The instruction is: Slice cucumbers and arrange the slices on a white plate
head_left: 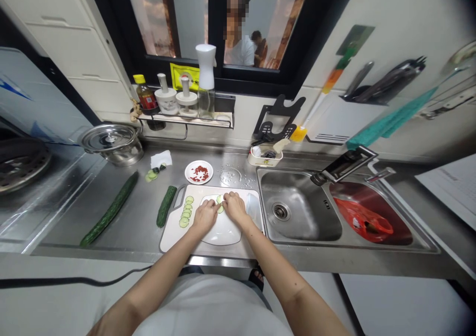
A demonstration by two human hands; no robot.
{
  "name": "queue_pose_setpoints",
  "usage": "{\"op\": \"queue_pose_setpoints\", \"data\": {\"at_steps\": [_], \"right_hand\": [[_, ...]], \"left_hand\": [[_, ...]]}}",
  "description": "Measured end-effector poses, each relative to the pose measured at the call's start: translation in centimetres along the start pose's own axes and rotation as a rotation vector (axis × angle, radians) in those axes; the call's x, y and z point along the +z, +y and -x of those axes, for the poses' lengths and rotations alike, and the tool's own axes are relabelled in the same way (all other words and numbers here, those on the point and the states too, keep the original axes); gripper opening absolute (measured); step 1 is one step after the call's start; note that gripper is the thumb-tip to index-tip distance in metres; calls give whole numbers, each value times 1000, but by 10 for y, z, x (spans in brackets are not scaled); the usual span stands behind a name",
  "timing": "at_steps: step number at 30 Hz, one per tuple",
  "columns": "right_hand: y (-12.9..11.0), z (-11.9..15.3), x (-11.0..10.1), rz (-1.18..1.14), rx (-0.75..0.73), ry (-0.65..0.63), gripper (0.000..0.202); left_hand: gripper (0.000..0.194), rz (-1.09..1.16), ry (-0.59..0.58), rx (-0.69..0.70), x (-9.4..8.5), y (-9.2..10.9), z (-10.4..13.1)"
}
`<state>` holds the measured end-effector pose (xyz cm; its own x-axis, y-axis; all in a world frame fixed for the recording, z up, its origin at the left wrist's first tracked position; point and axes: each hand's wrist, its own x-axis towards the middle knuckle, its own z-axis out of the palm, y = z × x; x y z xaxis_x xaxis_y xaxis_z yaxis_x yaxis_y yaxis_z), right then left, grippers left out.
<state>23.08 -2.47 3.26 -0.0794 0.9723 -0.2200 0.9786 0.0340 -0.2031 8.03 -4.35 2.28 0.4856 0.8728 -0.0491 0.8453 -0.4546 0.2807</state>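
Both hands meet over a white square plate lying on a pale cutting board. My left hand has its fingers closed at the edge of some thin cucumber slices near the plate's far side. From the other side, my right hand bends its fingers down onto the same slices, partly covering them. A row of overlapping cucumber slices runs along the board's left part. Left of the board lie a cut cucumber piece and a long whole cucumber.
Beyond the board stands a small plate of chopped red bits. Cucumber scraps lie by a white tissue near a lidded steel pot. On the right is a sink with a red plastic bag. A bottle rack hangs behind.
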Motion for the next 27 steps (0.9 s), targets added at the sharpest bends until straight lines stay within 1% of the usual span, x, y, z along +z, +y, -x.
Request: {"op": "queue_pose_setpoints", "data": {"at_steps": [4,8,21,27], "right_hand": [[5,6,3,50,84,60,21],[9,8,5,54,126,62,20],[9,7,2,81,102,19,24],[13,4,-3,125,12,-3,23]], "left_hand": [[34,-16,3,-1,1,0,0],[33,-24,6,-3,1,1,-1],[32,-71,-16,23,-3,-1,-2],[31,-71,-21,32,-2,-2,-2]]}}
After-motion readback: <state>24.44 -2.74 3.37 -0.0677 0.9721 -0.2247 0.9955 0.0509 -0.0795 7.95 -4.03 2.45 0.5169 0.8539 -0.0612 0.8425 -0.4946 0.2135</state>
